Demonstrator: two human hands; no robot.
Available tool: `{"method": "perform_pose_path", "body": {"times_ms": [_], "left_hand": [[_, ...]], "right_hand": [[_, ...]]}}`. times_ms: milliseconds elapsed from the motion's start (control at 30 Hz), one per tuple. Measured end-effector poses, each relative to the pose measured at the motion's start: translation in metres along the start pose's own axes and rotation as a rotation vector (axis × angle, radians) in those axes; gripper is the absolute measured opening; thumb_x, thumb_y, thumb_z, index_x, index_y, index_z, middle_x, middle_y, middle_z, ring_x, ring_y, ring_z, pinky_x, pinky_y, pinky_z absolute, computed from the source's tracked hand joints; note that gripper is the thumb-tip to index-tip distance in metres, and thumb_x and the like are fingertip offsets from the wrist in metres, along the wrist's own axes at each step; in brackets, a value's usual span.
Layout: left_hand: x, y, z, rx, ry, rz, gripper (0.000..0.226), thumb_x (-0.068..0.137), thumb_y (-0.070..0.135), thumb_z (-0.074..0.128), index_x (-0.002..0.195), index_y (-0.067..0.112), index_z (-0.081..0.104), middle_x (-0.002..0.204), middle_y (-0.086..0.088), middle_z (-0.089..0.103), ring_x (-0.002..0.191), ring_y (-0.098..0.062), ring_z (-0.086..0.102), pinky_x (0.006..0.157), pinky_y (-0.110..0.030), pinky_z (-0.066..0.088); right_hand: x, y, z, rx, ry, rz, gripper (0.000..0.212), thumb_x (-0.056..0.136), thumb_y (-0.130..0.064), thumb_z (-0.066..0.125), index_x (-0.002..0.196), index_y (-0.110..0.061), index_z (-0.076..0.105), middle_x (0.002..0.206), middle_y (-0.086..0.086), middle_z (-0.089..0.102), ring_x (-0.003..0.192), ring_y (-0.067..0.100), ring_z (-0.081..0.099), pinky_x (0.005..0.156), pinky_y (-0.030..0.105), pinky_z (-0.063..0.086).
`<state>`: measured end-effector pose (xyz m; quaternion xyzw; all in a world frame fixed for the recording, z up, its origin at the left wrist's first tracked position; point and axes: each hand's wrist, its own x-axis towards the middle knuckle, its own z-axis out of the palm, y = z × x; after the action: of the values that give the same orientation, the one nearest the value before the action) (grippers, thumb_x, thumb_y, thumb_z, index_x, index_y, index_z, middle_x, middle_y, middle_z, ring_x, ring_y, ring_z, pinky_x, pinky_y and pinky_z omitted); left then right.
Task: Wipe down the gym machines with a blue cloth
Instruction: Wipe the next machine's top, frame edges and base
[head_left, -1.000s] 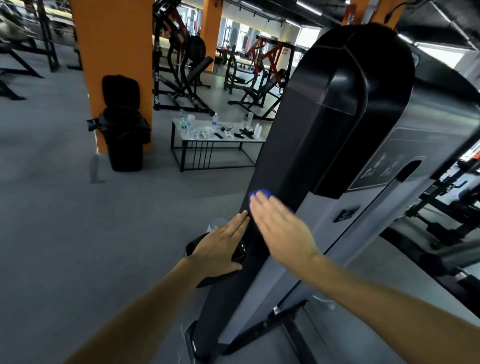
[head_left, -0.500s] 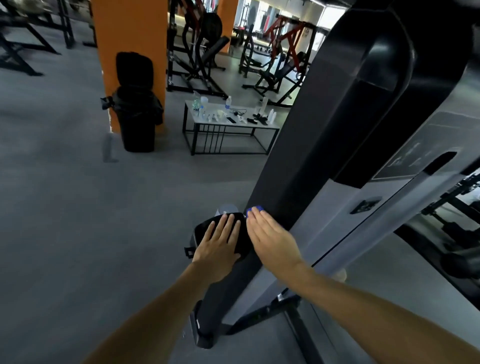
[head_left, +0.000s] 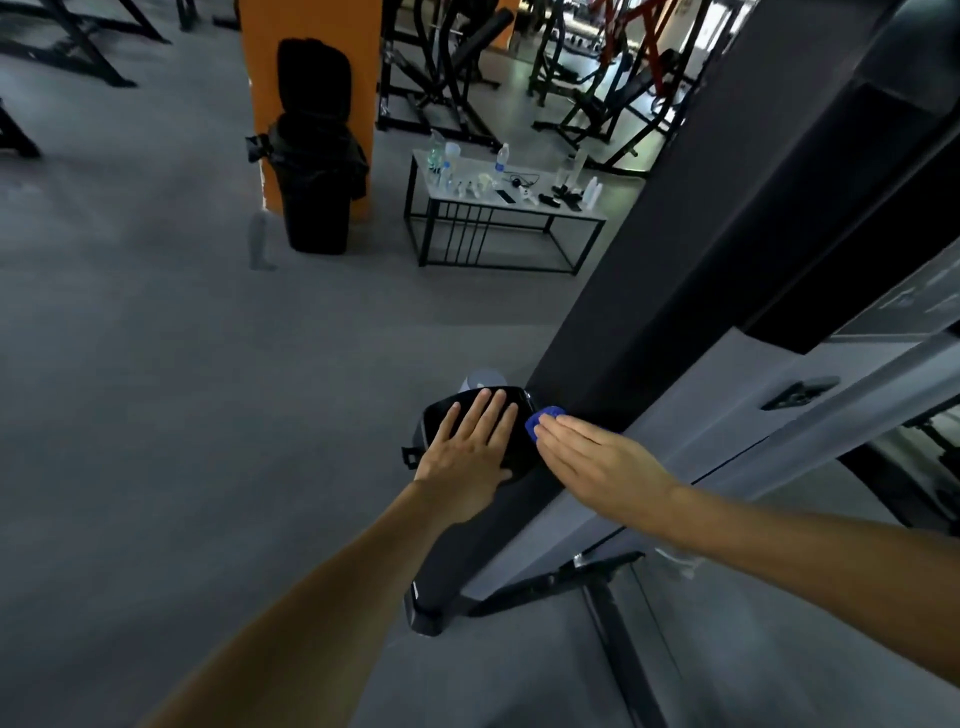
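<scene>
Right hand (head_left: 597, 462) pressed the small blue cloth (head_left: 543, 418) flat-fingered against the tall black machine column (head_left: 675, 270); you needed even pressure, left hand (head_left: 467, 452) spread for bracing.

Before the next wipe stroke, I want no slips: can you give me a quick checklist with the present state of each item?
1. Cloth under right hand: ok, only a corner shows past the fingertips.
2. Right hand flat on the machine's black panel: ok.
3. Left hand braced flat on the black pad: ok.
4. Panel above free of things: ok.
5. Cloth damp enough: cannot tell.
</scene>
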<state>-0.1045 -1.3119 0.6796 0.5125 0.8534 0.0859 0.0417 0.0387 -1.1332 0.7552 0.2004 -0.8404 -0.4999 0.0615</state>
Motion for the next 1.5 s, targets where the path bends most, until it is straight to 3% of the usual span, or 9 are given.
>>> {"method": "perform_pose_path", "body": {"times_ms": [233, 467, 600, 767, 1000, 1200, 1267, 1400, 1500], "left_hand": [[-0.002, -0.001, -0.001, -0.013, 0.007, -0.006, 0.083, 0.109, 0.045, 0.042, 0.164, 0.017, -0.014, 0.172, -0.004, -0.021, 0.158, -0.023, -0.022, 0.130, -0.047, -0.005], [-0.002, 0.000, -0.002, 0.001, -0.010, -0.008, 0.084, 0.109, 0.047, 0.041, 0.164, 0.017, -0.015, 0.172, -0.005, -0.021, 0.158, -0.024, -0.022, 0.130, -0.049, -0.004], [-0.002, 0.002, -0.002, 0.012, -0.009, -0.019, 0.081, 0.110, 0.045, 0.039, 0.164, 0.016, -0.015, 0.172, -0.006, -0.022, 0.158, -0.025, -0.023, 0.127, -0.048, -0.009], [-0.003, 0.002, -0.005, 0.044, -0.003, -0.024, 0.081, 0.110, 0.046, 0.040, 0.164, 0.016, -0.013, 0.172, -0.005, -0.020, 0.158, -0.025, -0.021, 0.128, -0.048, -0.008], [-0.004, 0.005, -0.009, 0.005, -0.029, -0.018, 0.082, 0.110, 0.044, 0.040, 0.164, 0.015, -0.014, 0.172, -0.007, -0.020, 0.158, -0.025, -0.022, 0.129, -0.050, -0.007], [-0.005, 0.003, -0.010, -0.029, -0.031, -0.007, 0.081, 0.111, 0.042, 0.040, 0.164, 0.015, -0.015, 0.171, -0.007, -0.022, 0.157, -0.025, -0.025, 0.129, -0.049, -0.008], [-0.004, 0.002, -0.009, -0.025, -0.023, -0.008, 0.081, 0.110, 0.043, 0.040, 0.164, 0.015, -0.014, 0.172, -0.007, -0.022, 0.157, -0.025, -0.024, 0.128, -0.049, -0.009], [-0.003, 0.002, -0.003, -0.014, 0.012, -0.001, 0.083, 0.109, 0.045, 0.042, 0.165, 0.015, -0.012, 0.173, -0.006, -0.018, 0.158, -0.025, -0.021, 0.128, -0.049, -0.007], [-0.003, 0.001, 0.001, -0.011, 0.039, 0.006, 0.082, 0.109, 0.046, 0.041, 0.165, 0.016, -0.011, 0.173, -0.005, -0.017, 0.159, -0.024, -0.020, 0.129, -0.049, -0.006]], "right_hand": [[0.045, -0.017, -0.023, 0.019, -0.251, 0.102, 0.064, 0.109, -0.029, 0.030, 0.158, 0.009, 0.014, 0.166, 0.027, 0.018, 0.155, 0.040, 0.016, 0.128, 0.050, 0.005], [0.004, -0.010, -0.013, 0.001, -0.092, 0.041, 0.056, 0.101, -0.013, 0.027, 0.152, 0.007, 0.037, 0.156, 0.023, 0.043, 0.148, 0.037, 0.038, 0.126, 0.046, 0.019], [0.014, -0.001, -0.011, -0.013, -0.085, -0.039, 0.061, 0.105, -0.021, 0.036, 0.155, 0.010, 0.024, 0.161, 0.026, 0.031, 0.151, 0.040, 0.028, 0.128, 0.050, 0.014], [0.031, -0.015, -0.021, -0.022, -0.162, 0.041, 0.062, 0.107, -0.025, 0.035, 0.156, 0.010, 0.023, 0.163, 0.026, 0.029, 0.153, 0.040, 0.025, 0.126, 0.050, 0.008], [-0.028, 0.024, -0.033, 0.028, -0.069, -0.063, 0.049, 0.095, -0.006, 0.038, 0.139, -0.002, 0.060, 0.151, 0.014, 0.052, 0.145, 0.032, 0.043, 0.125, 0.044, 0.020], [-0.012, 0.033, -0.036, -0.004, 0.051, 0.256, 0.052, 0.105, -0.002, 0.019, 0.155, 0.003, 0.033, 0.164, 0.019, 0.031, 0.152, 0.034, 0.030, 0.127, 0.044, 0.022], [0.004, 0.027, -0.036, 0.019, 0.056, 0.354, 0.050, 0.106, -0.006, 0.029, 0.155, 0.002, 0.036, 0.163, 0.019, 0.034, 0.152, 0.035, 0.029, 0.127, 0.045, 0.021], [0.013, -0.023, -0.021, 0.133, -0.103, 0.271, 0.055, 0.096, -0.021, 0.060, 0.146, -0.002, 0.050, 0.156, 0.017, 0.045, 0.148, 0.036, 0.036, 0.127, 0.045, 0.022], [0.018, -0.033, -0.018, 0.191, -0.100, 0.285, 0.046, 0.099, -0.017, 0.055, 0.143, -0.004, 0.054, 0.150, 0.012, 0.053, 0.143, 0.031, 0.045, 0.124, 0.041, 0.025]]}}
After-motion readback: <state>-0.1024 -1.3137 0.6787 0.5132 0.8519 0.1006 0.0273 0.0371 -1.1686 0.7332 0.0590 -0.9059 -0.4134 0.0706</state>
